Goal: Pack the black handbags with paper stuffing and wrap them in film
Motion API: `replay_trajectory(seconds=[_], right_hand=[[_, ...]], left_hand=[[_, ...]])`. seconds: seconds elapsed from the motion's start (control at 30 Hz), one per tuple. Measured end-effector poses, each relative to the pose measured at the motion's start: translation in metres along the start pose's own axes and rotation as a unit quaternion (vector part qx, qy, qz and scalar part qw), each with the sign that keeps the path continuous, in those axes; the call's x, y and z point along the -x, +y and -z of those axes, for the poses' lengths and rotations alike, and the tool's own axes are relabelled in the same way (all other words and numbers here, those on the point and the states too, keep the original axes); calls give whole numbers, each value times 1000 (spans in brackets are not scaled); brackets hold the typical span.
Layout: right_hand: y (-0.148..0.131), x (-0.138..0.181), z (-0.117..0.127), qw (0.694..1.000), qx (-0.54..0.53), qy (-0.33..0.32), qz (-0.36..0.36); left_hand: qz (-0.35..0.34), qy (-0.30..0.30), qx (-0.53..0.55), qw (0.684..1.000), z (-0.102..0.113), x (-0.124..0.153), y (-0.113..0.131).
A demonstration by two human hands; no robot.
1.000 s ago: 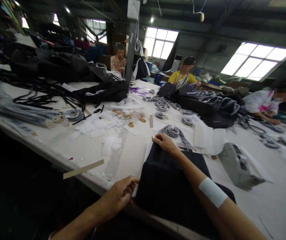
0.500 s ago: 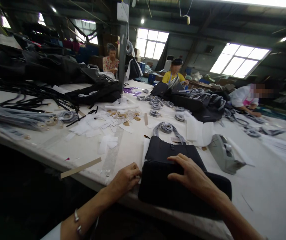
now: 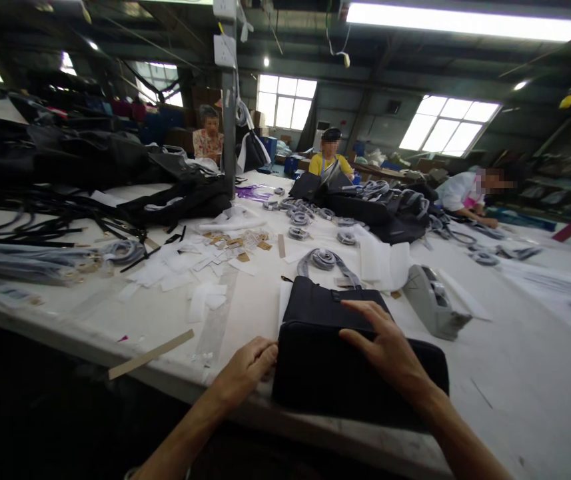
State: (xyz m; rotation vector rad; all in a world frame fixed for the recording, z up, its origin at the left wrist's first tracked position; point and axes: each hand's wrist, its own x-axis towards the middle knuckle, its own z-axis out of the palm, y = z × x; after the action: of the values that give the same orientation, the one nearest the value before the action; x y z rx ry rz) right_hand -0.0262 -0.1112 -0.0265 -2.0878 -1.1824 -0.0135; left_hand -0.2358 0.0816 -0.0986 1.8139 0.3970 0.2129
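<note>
A black bag (image 3: 325,333) lies at the near edge of the white table (image 3: 515,373), right in front of me. My right hand (image 3: 390,350) rests flat on top of it, fingers spread toward the left. My left hand (image 3: 248,367) presses its curled fingers against the bag's left side, at the table's edge. Just beyond the bag lies a grey coiled strap (image 3: 322,259).
A grey tape dispenser (image 3: 432,303) stands right of the bag. White paper slips and small tags (image 3: 215,250) litter the table's middle, with black bags and straps (image 3: 90,160) piled at the left. Three people work at the far side, among more bags (image 3: 380,207) and strap coils.
My right hand has drawn back from the bag's far edge and now lies flat on its top. The left hand stays at the bag's left side. The view has tilted up.
</note>
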Motion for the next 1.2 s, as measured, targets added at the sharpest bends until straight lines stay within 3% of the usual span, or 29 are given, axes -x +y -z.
replay_trajectory(seconds=[0.07,0.13,0.17,0.23,0.33,0.47,0.63,0.73,0.87,0.97,1.03,1.1,1.2], right_hand=[[25,18,23,985,-11,143,-92],[58,42,42,938,-55,255,-229],[74,54,49,915,-90,275,-281],[101,78,53,885,-178,251,-350],[116,99,41,879,-245,149,-381],[100,99,22,894,-198,131,-379],[83,99,15,921,-107,87,-364],[77,105,7,928,-62,82,-359],[71,112,-2,923,-86,105,-359],[80,114,-3,885,-222,168,-373],[94,117,-4,836,-343,180,-388],[108,122,-6,804,-395,178,-407],[123,129,-11,806,-378,182,-419]], left_hand=[[-42,51,-55,996,-8,9,0],[-45,107,-98,988,-19,11,-1],[-38,131,-115,984,-25,9,-1],[-28,164,-137,977,-34,3,1],[-27,173,-129,976,-35,-8,8],[1,135,-91,987,-11,-19,14],[35,106,-86,990,23,-25,5],[44,137,-94,985,26,-24,-1],[49,157,-53,985,19,-26,-5],[46,159,-41,985,17,-28,-6],[53,173,-56,982,18,-28,-7],[58,192,-64,978,18,-26,-10],[51,211,-65,974,17,-23,-16]])
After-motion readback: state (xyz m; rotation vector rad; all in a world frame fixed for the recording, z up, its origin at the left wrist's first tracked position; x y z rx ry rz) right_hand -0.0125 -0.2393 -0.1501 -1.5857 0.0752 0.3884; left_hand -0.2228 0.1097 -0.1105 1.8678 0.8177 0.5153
